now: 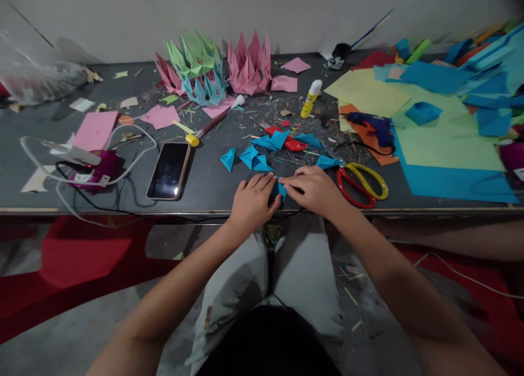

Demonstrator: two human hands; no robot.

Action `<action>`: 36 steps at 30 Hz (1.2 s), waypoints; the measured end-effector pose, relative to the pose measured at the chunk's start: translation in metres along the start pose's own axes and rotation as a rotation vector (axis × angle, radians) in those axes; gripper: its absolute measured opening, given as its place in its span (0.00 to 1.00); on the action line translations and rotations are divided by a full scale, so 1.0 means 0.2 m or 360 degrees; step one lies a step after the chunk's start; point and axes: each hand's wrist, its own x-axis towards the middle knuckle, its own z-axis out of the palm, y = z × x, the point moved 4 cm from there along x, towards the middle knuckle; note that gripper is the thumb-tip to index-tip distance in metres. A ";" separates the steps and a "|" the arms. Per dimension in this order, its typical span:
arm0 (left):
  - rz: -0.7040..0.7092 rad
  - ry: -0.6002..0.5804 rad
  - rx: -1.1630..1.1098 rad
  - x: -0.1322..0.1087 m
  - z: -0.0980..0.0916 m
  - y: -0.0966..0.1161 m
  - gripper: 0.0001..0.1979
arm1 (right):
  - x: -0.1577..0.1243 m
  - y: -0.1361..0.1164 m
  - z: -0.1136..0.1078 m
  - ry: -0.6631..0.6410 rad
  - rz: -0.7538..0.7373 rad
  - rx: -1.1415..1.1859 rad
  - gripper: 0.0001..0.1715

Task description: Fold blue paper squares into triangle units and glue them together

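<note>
A small folded piece of blue paper (pixel 281 190) lies at the table's front edge between my hands. My left hand (pixel 252 200) presses on its left side, fingers bent over it and thumb close in. With fingertips pinched together, my right hand (pixel 308 188) grips its right side; part of the paper is hidden under the fingers. Just beyond are several folded blue paper pieces (pixel 250 157) and a red utility knife (pixel 291 142). Scissors (pixel 362 184) with red and yellow handles lie right of my right hand.
A phone (pixel 169 171) and a cabled purple device (pixel 98 171) sit at left. Folded-paper crowns (pixel 249 65) stand at the back. A glue stick (pixel 311 99) stands upright. A blue glue gun (pixel 372 126) and coloured paper sheets (pixel 446 141) lie right. Another person's limb (pixel 446 237) shows at right.
</note>
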 end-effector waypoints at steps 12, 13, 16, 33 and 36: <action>-0.0108 0.0061 -0.0079 0.01 -0.01 0.01 0.20 | -0.05 0.11 0.02 0.0110 0.0491 0.0743 0.20; -0.0136 0.0075 -0.0085 0.02 -0.01 0.01 0.20 | -0.04 0.11 0.03 0.0123 0.0509 0.0748 0.20; -0.0207 0.0110 -0.0081 0.03 -0.01 0.02 0.19 | -0.02 0.10 0.06 0.0143 0.0524 0.0701 0.19; -0.0204 0.0072 0.0055 0.02 -0.01 0.06 0.19 | 0.00 0.03 0.05 0.0065 0.0216 0.0066 0.19; -0.0189 0.0049 0.0091 0.03 -0.01 0.07 0.20 | 0.00 0.00 0.05 -0.0002 0.0118 -0.0154 0.18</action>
